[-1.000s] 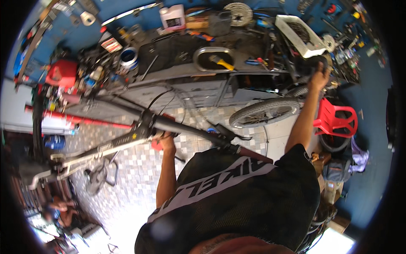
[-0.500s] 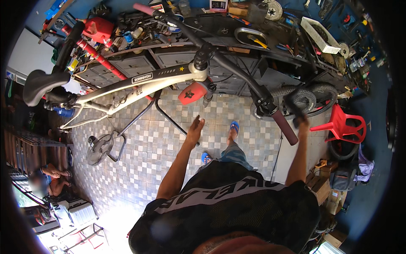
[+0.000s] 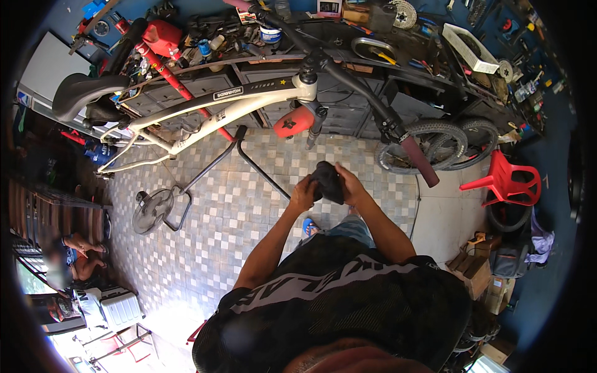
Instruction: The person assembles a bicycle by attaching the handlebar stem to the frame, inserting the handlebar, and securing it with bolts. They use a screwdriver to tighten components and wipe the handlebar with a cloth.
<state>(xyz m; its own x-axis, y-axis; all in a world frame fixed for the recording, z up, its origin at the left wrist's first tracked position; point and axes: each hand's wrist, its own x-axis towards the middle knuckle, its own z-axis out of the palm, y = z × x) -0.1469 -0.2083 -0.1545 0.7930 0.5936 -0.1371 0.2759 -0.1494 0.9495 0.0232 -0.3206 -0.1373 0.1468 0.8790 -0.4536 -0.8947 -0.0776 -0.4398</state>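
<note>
A black cloth-like bundle (image 3: 328, 183), probably a rag, is held up in front of my body between both hands. My left hand (image 3: 304, 193) has its fingers closed on the bundle's left side. My right hand (image 3: 352, 188) grips it from the right, with the thumb side uppermost. Beyond the hands hangs a cream bicycle frame (image 3: 249, 101) on a red repair stand (image 3: 168, 76). Its black handlebar (image 3: 360, 92) carries a maroon grip (image 3: 419, 161), which is to the right of my hands and apart from them. A red front mudguard (image 3: 295, 122) sits below the head tube.
A cluttered workbench (image 3: 317, 46) runs along the far side. Two wheels (image 3: 429, 146) lean against it. At right stand a red plastic chair (image 3: 507, 180) and cardboard boxes (image 3: 472, 273). The stand's legs (image 3: 261, 168) and a fan (image 3: 152, 211) occupy the left floor. Another person (image 3: 81, 258) sits far left.
My right hand has brought the black bundle from beside the handlebar grip to my middle. My left hand, open and empty before, now holds it too. The view has shifted slightly.
</note>
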